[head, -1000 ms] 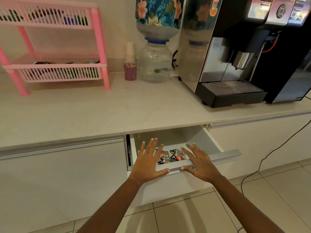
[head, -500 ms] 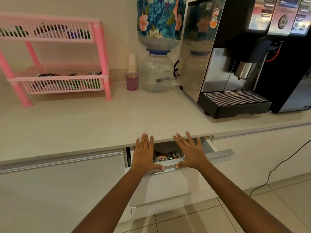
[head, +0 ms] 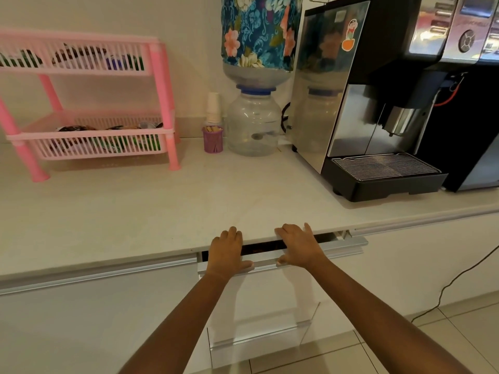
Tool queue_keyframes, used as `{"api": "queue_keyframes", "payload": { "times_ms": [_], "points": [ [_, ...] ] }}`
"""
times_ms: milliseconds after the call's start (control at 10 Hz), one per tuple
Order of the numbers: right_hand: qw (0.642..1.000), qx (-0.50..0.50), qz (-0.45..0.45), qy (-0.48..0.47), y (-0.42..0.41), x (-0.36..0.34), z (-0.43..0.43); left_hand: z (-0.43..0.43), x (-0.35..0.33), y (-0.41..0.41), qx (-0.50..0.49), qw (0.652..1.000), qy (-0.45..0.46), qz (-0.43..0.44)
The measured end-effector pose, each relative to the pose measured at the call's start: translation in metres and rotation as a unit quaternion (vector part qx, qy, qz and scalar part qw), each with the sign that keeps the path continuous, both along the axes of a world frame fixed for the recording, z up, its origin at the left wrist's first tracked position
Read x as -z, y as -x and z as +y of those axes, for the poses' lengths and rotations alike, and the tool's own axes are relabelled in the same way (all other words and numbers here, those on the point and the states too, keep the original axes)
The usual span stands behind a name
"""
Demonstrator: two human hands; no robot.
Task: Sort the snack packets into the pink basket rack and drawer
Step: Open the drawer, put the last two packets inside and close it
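Note:
The white drawer under the counter stands only a narrow dark slit out, its silver top rail just clear of the counter edge. My left hand and my right hand lie flat on that rail, thumbs under it, fingertips at the counter edge. Neither hand holds a packet. The packets inside the drawer are hidden. The pink basket rack stands at the back left of the counter, with snack packets in its lower basket and more in the upper one.
A purple cup with paper cups behind it, a water bottle dispenser with a floral cover and a black and steel coffee machine line the back. A black cable hangs at the right over the tiled floor.
Both hands have pushed the drawer inward, from wide out with packets showing to almost flush. The view has risen and moved nearer the counter.

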State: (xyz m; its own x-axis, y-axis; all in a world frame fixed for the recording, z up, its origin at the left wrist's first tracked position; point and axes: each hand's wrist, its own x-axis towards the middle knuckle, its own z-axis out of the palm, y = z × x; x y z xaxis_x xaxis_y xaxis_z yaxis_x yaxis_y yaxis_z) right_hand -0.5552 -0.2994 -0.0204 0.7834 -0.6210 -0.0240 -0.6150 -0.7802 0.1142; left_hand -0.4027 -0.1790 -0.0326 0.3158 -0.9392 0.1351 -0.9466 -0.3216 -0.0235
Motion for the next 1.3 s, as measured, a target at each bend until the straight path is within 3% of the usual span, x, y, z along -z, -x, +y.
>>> {"api": "queue_keyframes", "payload": {
  "times_ms": [500, 800, 1100, 1300],
  "points": [
    [0.987, -0.031, -0.005, 0.158, -0.028, -0.005, 0.000, -0.019, 0.009, -0.005, -0.003, 0.998, 0.057, -0.037],
    [0.991, -0.049, -0.018, 0.127, -0.031, -0.006, -0.003, -0.018, 0.002, -0.004, 0.016, 0.990, 0.106, -0.092],
    [0.984, -0.017, 0.020, 0.176, -0.042, -0.006, 0.003, -0.016, 0.008, -0.009, 0.058, 0.985, 0.131, -0.096],
    [0.999, -0.002, 0.049, 0.023, -0.054, -0.026, -0.012, -0.014, 0.001, -0.027, 0.113, 0.975, 0.177, -0.075]
  ]
}}
